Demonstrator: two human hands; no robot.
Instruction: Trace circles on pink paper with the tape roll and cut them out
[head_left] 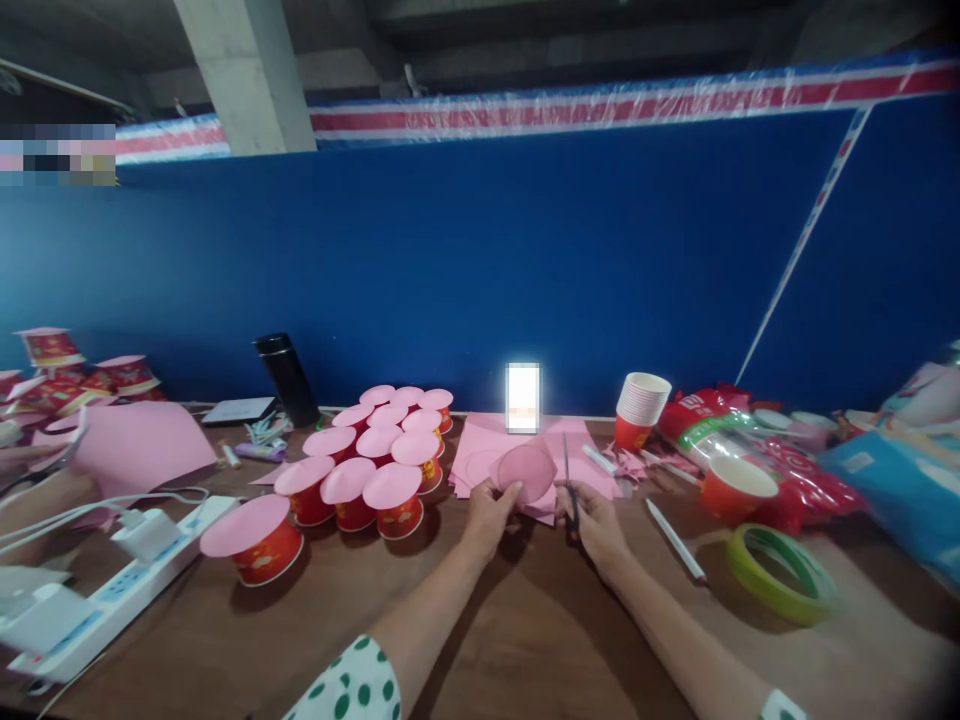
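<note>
My left hand (490, 517) pinches a piece of pink paper (527, 470) that has a darker round shape on it, thumb on top. Just to the right, my right hand (598, 525) is closed around the handles of dark scissors (572, 505). Their blades point away from me, beside the right edge of the held paper; I cannot tell whether they touch it. Behind and beneath lies a stack of pink sheets (474, 432), one with a drawn circle outline. Pink scraps (631, 466) lie to the right, next to the sheets.
Several red paper cups (270, 550) topped with pink discs stand left. Right are stacked cups (643, 400), a white pen (675, 540), green-yellow tape (780, 575) and a red plastic bag (709, 420). A lit phone (523, 398) stands behind. Far left, another person's hand (45, 510) is near a power strip (127, 580).
</note>
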